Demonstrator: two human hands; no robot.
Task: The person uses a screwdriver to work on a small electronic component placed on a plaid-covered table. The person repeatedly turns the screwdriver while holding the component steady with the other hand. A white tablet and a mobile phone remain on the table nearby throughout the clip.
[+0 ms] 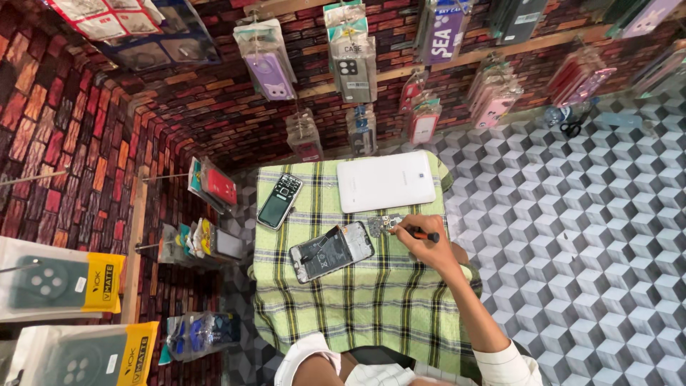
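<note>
My right hand (423, 243) grips a small screwdriver (427, 234) with an orange and black handle. Its tip rests on a small metal part (381, 226) lying on the green plaid cloth (371, 300). Just left of that part lies an opened smartphone (331, 251) with its back off and its insides showing. A white tablet (386, 181) lies face down beyond my hand. A black keypad phone (279, 200) sits at the cloth's far left. Only my left sleeve (306, 354) shows at the bottom edge; the left hand itself is hidden.
The cloth covers a small table standing on a grey cube-patterned floor (572, 236). Packaged phone cases (268, 61) hang on the red brick-patterned wall, with more on pegs at the left (207, 239). Scissors (572, 127) lie far right.
</note>
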